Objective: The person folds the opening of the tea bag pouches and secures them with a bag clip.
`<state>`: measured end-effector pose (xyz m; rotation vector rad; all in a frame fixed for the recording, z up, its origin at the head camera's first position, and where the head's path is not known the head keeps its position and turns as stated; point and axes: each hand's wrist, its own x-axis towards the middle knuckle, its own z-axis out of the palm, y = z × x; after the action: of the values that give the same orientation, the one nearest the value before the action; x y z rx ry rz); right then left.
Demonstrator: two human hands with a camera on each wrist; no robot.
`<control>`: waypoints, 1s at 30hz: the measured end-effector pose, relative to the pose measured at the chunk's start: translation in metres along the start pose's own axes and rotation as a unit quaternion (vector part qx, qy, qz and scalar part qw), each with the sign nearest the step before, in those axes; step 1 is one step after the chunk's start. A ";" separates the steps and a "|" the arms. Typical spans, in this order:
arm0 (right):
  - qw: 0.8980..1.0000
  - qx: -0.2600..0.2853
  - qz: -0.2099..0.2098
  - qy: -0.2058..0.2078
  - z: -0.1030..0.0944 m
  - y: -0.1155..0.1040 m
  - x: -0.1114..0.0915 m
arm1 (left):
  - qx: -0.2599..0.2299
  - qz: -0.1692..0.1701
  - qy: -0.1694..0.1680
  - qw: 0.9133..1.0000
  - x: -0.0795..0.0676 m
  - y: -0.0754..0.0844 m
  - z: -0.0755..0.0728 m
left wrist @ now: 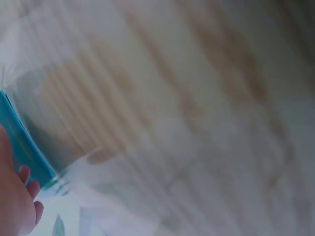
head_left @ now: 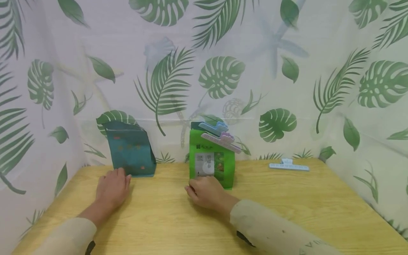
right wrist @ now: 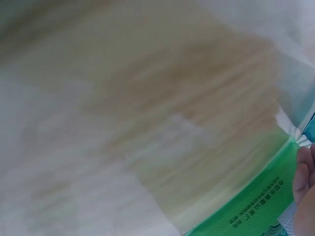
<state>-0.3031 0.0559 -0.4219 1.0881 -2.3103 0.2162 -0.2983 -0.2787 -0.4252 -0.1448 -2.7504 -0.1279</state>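
Observation:
A teal pouch (head_left: 130,150) stands upright at the left of the table. My left hand (head_left: 112,187) is at its lower front edge, fingers loosely bent, with the bag also beside the fingers in the left wrist view. Further right stands a green tea bag (head_left: 211,163) with a grey printed label. Across its folded top sit a blue clip (head_left: 211,128) and a pink clip (head_left: 220,141). My right hand (head_left: 207,191) lies before the bag's lower front, fingers loosely curled and nothing visible in them; it covers the bag's bottom left corner.
A light blue clip (head_left: 288,165) lies at the back right of the wooden table (head_left: 159,219). Leaf-patterned cloth (head_left: 223,39) hangs behind the table and along both sides. A dark green top edge (head_left: 195,125) shows behind the green bag.

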 end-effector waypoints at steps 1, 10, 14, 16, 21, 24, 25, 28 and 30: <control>1.000 -0.001 -0.003 0.005 0.001 0.000 0.001 | 0.004 -0.010 0.001 1.000 0.001 -0.002 0.000; 1.000 0.000 0.008 0.019 0.005 -0.003 0.009 | 0.033 -0.048 0.029 0.998 0.005 -0.010 0.006; 1.000 -0.006 -0.004 0.014 0.006 -0.008 0.015 | 0.030 -0.064 0.037 0.997 0.005 -0.012 0.007; 1.000 -0.007 -0.006 -0.002 0.006 -0.012 0.018 | 0.022 -0.076 0.037 0.996 0.006 -0.014 0.007; 0.998 -0.005 0.027 -0.065 0.009 -0.021 0.025 | -0.011 -0.100 0.028 0.994 0.006 -0.018 0.009; 0.993 0.003 0.055 -0.102 0.011 -0.025 0.030 | -0.027 -0.103 0.019 0.994 0.006 -0.020 0.010; 0.992 0.005 0.061 -0.112 0.011 -0.026 0.031 | -0.033 -0.101 0.017 0.994 0.006 -0.020 0.011; 0.989 0.006 0.072 -0.131 0.014 -0.029 0.035 | -0.041 -0.091 0.012 0.995 0.007 -0.022 0.011; 0.987 0.007 0.077 -0.141 0.015 -0.030 0.037 | -0.048 -0.087 0.012 0.995 0.008 -0.022 0.011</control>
<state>-0.3060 0.0062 -0.4166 1.0016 -2.6521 0.1460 -0.3125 -0.2988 -0.4342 0.0702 -2.7305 -0.3067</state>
